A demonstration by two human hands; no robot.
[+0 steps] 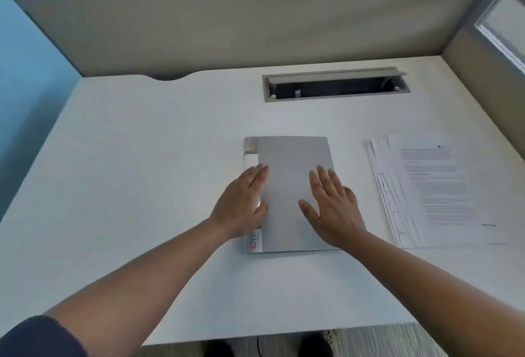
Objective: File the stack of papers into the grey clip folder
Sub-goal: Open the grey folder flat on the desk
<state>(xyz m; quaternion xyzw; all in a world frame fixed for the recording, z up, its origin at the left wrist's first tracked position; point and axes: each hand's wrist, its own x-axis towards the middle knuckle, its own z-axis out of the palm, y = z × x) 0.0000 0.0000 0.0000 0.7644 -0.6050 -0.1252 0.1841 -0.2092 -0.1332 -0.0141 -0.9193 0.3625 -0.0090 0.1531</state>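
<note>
Your left hand [241, 203] lies flat over the spine side of the grey clip folder [292, 175], fingers straight and together, holding nothing. Your right hand [332, 209] is spread flat on the cover near its right edge, fingers fanned, nothing pinched either. The folder sits closed in the middle of the desk [142, 157], a little toward the near edge.

That cover looks like thin, stiff plastic: light, smooth, likely to slide if you push sideways. Take the free right edge with your fingertips and keep the left palm down on the spine as an anchor.

The stack of papers [434, 189] waits near the desk's right edge, well apart from the folder, its sheets slightly fanned. Expect it to be floppy and prone to shearing, so grip it from both long sides.

There's open room left of the folder for the cover to swing. The cable slot [335, 86] sits toward the far edge, the partition [227, 24] behind it.
</note>
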